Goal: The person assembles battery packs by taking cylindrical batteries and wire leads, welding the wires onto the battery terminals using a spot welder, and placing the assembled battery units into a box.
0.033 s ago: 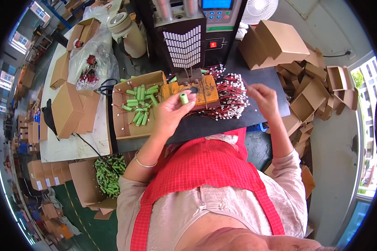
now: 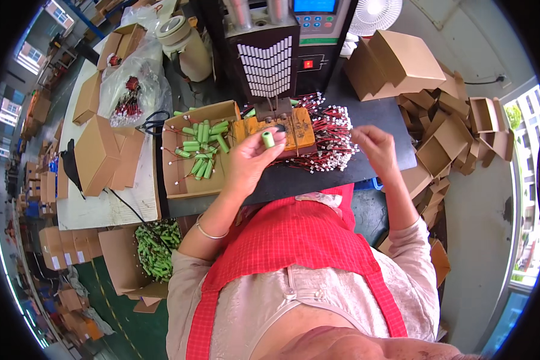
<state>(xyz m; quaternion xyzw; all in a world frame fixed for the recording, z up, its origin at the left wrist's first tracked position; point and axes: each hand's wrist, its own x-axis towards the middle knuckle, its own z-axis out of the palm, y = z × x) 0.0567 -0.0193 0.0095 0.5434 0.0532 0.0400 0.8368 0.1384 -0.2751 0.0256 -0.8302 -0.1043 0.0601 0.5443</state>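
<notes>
Between the thumb and fingers of my left hand (image 2: pixel 249 161) is a green battery cell (image 2: pixel 268 140), held with one end facing up. It hovers just in front of an orange-brown block (image 2: pixel 298 133) at the foot of the machine. My right hand (image 2: pixel 376 150) is pinched at the right edge of a pile of red and black wire leads with white connectors (image 2: pixel 336 141); what sits between those fingertips is too small to make out. On the left, an open cardboard box (image 2: pixel 189 187) holds several green cells, some with leads.
Behind the block stands a black machine (image 2: pixel 318 45) with a blue screen and a lit red switch. Scissors (image 2: pixel 155 122), a jug (image 2: pixel 186 51) and plastic-bagged leads (image 2: pixel 129 99) are at left. Cardboard boxes (image 2: pixel 444 138) pile up at right; a carton of green cells (image 2: pixel 117 255) sits below the table's left.
My left hand, with the battery cell, has shifted slightly to the right. The fingers of my right hand have moved slightly lower at the edge of the wire pile.
</notes>
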